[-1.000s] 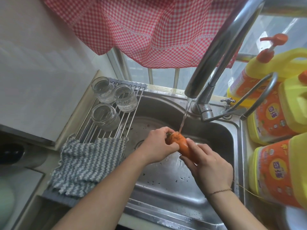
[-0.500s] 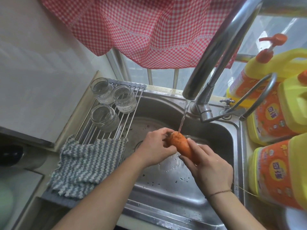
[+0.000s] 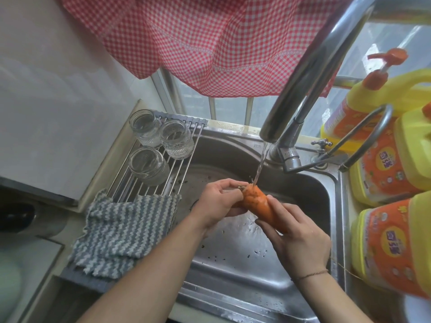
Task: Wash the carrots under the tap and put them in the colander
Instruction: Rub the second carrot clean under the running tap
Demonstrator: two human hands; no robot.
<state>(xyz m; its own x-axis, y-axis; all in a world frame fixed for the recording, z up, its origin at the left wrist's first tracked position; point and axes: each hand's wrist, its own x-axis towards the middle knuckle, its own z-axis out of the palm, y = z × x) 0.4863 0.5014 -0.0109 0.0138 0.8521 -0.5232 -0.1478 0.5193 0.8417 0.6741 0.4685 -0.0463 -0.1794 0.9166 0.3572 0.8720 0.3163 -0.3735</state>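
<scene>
An orange carrot (image 3: 257, 201) with dark specks of dirt is held over the steel sink (image 3: 235, 259). A thin stream of water from the tap (image 3: 300, 85) lands on its thick top end. My left hand (image 3: 218, 201) grips that top end, thumb and fingers curled around the stub. My right hand (image 3: 295, 236) holds the lower, thinner part, which its fingers hide. No colander is in view.
A roll-up drying rack (image 3: 149, 183) covers the sink's left side with three glass jars (image 3: 149, 165) and a grey striped cloth (image 3: 123, 231). Yellow detergent bottles (image 3: 391, 159) crowd the right counter. A red checked curtain (image 3: 210, 43) hangs above.
The carrot has turned in my hands and its top end now shows more. My left hand has slid back to the stub end. The water keeps running.
</scene>
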